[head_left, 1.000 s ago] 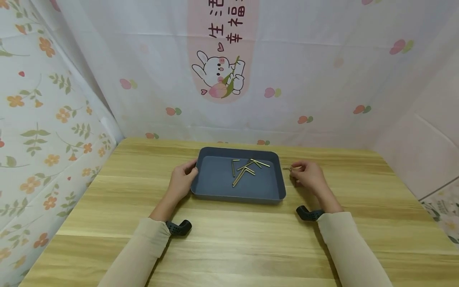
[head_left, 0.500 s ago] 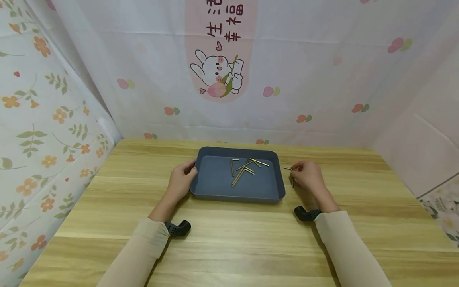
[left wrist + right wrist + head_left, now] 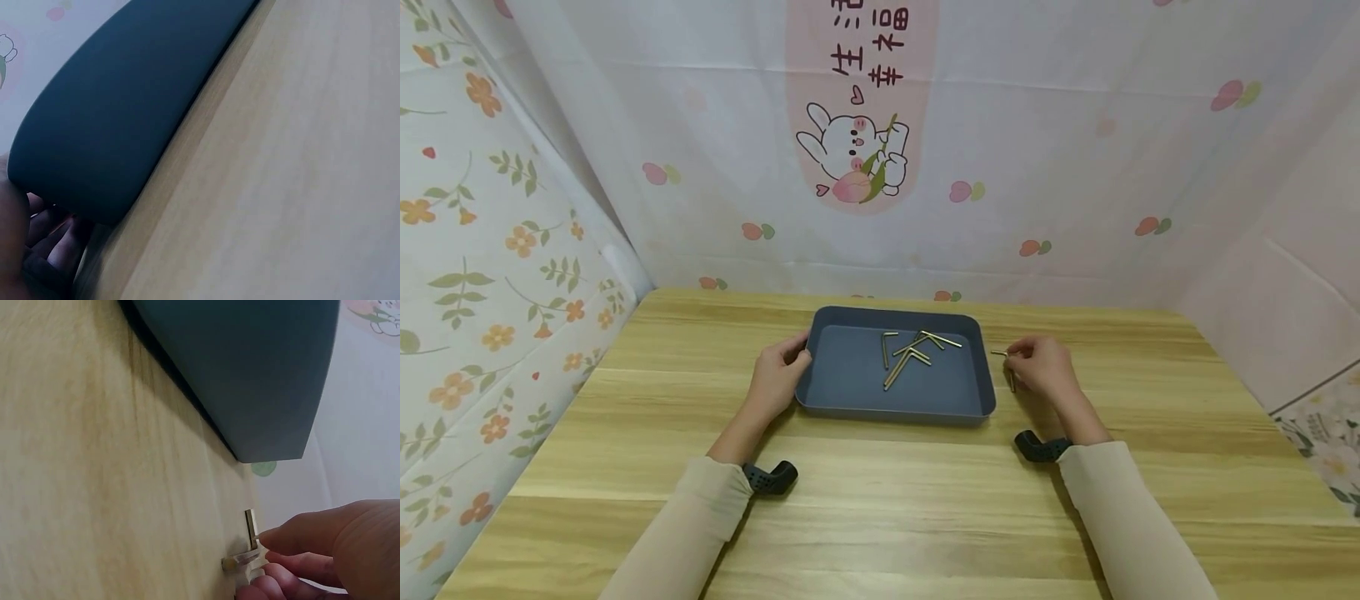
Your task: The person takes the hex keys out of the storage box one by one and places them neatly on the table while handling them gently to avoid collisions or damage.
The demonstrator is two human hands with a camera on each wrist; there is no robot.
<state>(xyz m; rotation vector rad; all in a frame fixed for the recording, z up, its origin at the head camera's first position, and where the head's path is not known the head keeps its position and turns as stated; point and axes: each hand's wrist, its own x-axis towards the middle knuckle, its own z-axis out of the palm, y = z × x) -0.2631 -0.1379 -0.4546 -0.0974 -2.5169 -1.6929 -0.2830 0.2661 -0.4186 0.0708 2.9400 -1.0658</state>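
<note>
In the head view a shallow grey-blue tray (image 3: 850, 379) sits on the wooden table. My left hand (image 3: 777, 377) grips its left side, the thumb at the rim and the other fingers behind the wall. In the left wrist view those fingers (image 3: 59, 234) curl around the tray's corner. Just right of the tray, my right hand (image 3: 1045, 367) pinches a brass-coloured L-shaped hex key (image 3: 252, 526) between thumb and fingers, low over the table. One arm of the key points to the tray, another toward the front. Several similar hex keys (image 3: 896, 372) lie loosely across the tray's right half.
The wooden table (image 3: 880, 508) extends on both sides and in front of the tray. A printed cloth (image 3: 1075, 167) hangs right behind the table's back edge, and a floral cloth (image 3: 490, 275) hangs at the left. Dark bands (image 3: 771, 478) sit at both wrists.
The hex key has turned in the right hand's fingers, so one arm now shows below them, pointing toward the front. The left hand still holds the tray; the head view has shifted slightly.
</note>
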